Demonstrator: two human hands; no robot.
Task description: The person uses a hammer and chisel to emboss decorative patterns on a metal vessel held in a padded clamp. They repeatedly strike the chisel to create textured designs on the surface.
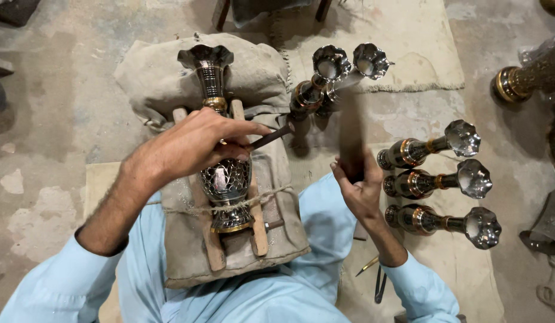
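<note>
While seen from above: an engraved silver-and-brass metal vase [224, 173] lies tied between wooden slats [207, 239] on a grey cloth cushion [277, 227].
Left hand [190, 146]: pinches a thin dark chisel [271, 137] against it.
Right hand [355, 182]: grips a blurred dark handle [351, 140], probably a hammer.

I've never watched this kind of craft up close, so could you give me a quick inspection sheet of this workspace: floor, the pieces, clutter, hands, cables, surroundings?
Surface: bare concrete floor with pale mats; a cloth cushion lies on the lap.
Job's things: a metal vase lies between two wooden slats, tied down with cord.
Clutter: two vases stand ahead and three vases lie at the right; thin tools rest on the mat.
Hands: left hand grips a thin chisel against the vase; right hand grips a blurred hammer.
Cables: nothing seen.
Surroundings: more metalware at the right edge.
</note>
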